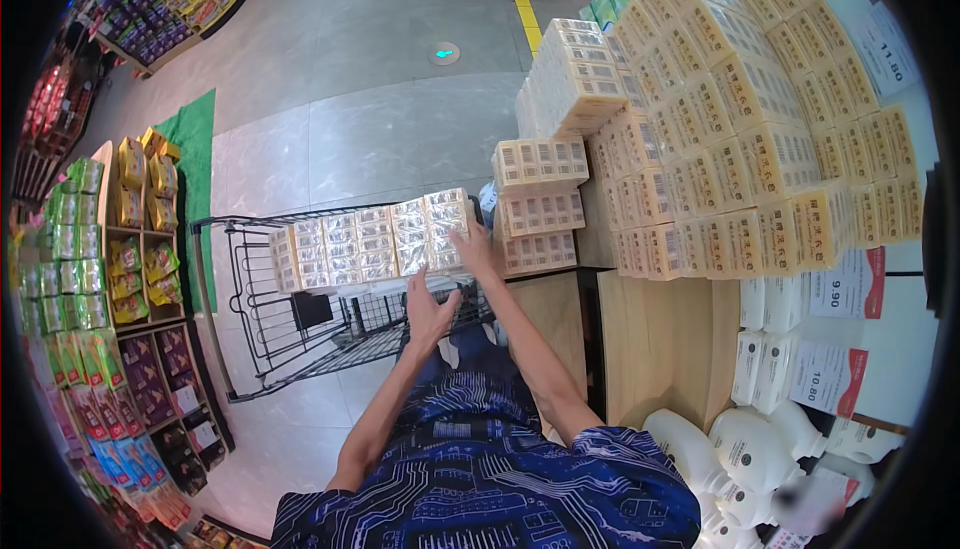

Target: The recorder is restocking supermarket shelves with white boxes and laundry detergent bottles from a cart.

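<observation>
A row of clear-wrapped packs of pale yellow soap bars [375, 241] lies across the top of a black wire shopping cart [259, 324]. My left hand [431, 314] is at the row's near side, its fingertips by the lower edge and its thumb spread away; nothing shows in its grasp. At the row's right end, my right hand [472, 250] reaches over the last pack [444, 211] with the thumb on its face. Its other fingers lie along the end, and whether they grip is unclear. Under the packs, something white [401, 284] is partly visible.
To the right, a tall stack of matching soap packs [697, 129] rests on a wooden display stand [660, 324], with lower piles [541, 211] near the cart. White jugs [754, 448] stand below price signs [829, 376]. A snack shelf [142, 249] is at the left, beside a green mat [195, 174].
</observation>
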Tool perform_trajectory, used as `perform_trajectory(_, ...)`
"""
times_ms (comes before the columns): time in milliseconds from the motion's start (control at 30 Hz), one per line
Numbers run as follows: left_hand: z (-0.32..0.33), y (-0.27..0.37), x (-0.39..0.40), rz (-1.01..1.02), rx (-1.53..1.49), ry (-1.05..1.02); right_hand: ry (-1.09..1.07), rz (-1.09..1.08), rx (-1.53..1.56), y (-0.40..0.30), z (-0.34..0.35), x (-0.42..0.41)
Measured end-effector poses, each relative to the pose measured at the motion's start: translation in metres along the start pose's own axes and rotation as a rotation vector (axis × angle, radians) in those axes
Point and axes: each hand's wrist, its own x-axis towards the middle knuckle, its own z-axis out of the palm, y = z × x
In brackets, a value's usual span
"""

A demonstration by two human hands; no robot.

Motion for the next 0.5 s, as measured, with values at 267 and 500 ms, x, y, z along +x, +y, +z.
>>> perform_trajectory(267,-0.012,-0.036,0.017,0.025,0.003,0.11,0.026,0.043,0.016,-0.003,-0.005,-0.026)
perform_trajectory(500,0.003,0.081,0.136,0.389,0.105,0.052,0.103,0.118,-0.038,-0.026,-0.04,-0.084)
